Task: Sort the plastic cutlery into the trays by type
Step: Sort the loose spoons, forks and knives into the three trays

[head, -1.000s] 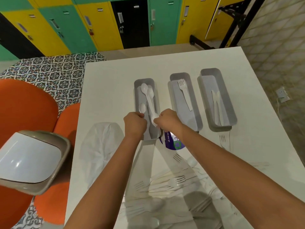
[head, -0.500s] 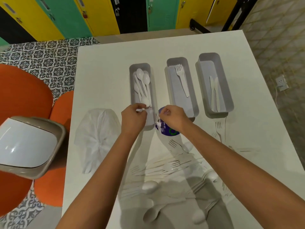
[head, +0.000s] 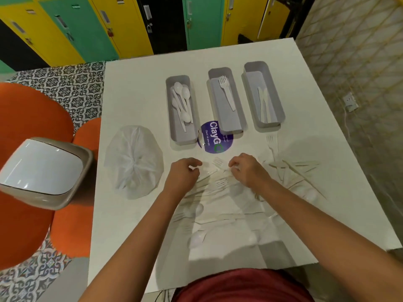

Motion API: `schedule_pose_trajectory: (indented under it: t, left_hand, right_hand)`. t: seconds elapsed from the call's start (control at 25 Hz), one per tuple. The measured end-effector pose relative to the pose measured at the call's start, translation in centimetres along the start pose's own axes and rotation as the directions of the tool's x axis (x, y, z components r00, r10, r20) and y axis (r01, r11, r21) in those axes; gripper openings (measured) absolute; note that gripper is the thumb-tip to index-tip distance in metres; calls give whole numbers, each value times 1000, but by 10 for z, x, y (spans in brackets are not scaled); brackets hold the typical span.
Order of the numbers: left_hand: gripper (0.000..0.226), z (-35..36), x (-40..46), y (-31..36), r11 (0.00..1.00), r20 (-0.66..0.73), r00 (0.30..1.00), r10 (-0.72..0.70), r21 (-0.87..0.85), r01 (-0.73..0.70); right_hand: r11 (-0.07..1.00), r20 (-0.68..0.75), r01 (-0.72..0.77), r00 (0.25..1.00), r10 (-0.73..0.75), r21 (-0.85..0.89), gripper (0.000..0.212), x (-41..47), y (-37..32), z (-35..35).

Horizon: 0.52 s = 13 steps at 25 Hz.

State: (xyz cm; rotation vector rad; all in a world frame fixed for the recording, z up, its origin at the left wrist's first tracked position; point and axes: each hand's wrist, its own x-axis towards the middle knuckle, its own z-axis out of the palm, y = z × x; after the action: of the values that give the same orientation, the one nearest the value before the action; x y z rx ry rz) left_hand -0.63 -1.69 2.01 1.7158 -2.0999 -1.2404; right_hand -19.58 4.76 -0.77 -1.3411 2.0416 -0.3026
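Note:
Three grey trays stand side by side on the white table. The left tray (head: 172, 136) holds several white spoons (head: 182, 101). The middle tray (head: 234, 125) holds one fork (head: 226, 92). The right tray (head: 281, 110) holds two knives (head: 263, 105). A loose pile of white cutlery (head: 220, 205) lies in front of the trays. My left hand (head: 182, 176) and my right hand (head: 247, 171) hover over the pile's far edge, fingers curled and apart, nothing visibly held. A fork (head: 219, 163) lies between them.
A crumpled clear plastic bag (head: 133, 162) lies left of the pile. A purple round sticker (head: 212, 138) sits between the left and middle trays. A beige bin with a white lid (head: 41, 168) and orange chairs (head: 28, 118) stand left of the table. More cutlery (head: 292, 168) spreads to the right.
Both hands have pulled back from the near end of the spoon tray to the loose pile. The spoon that the left hand carried now lies in the left tray.

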Motion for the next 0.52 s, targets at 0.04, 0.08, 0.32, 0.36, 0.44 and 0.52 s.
schedule_pose_trajectory:
  t: [0.04, 0.08, 0.32, 0.36, 0.44, 0.52]
  left_hand:
    - [25, 4, -7, -9, 999, 10, 1000, -2, 45, 1]
    - [26, 7, -13, -16, 996, 17, 1000, -6, 86, 5]
    - [33, 20, -43, -45, 913, 59, 998, -20, 408, -6]
    - [34, 23, -46, -49, 904, 58, 998, -15, 427, -11]
    - [36, 27, -49, -55, 900, 42, 999, -3, 436, -15]
    - [37, 31, -48, -61, 886, 27, 999, 24, 462, -34]
  right_hand:
    - [995, 5, 43, 999, -42, -88, 26, -9, 7, 5]
    - [983, 18, 75, 997, -73, -169, 31, -16, 12, 9]
    - [921, 52, 108, 994, -95, -375, 36, -43, 25, 24]
    - [925, 29, 103, 995, -100, -365, 35, -46, 26, 25]
    - [931, 9, 84, 996, -87, -355, 32, -50, 27, 28]
    - [929, 13, 67, 998, -67, -363, 31, -52, 26, 30]
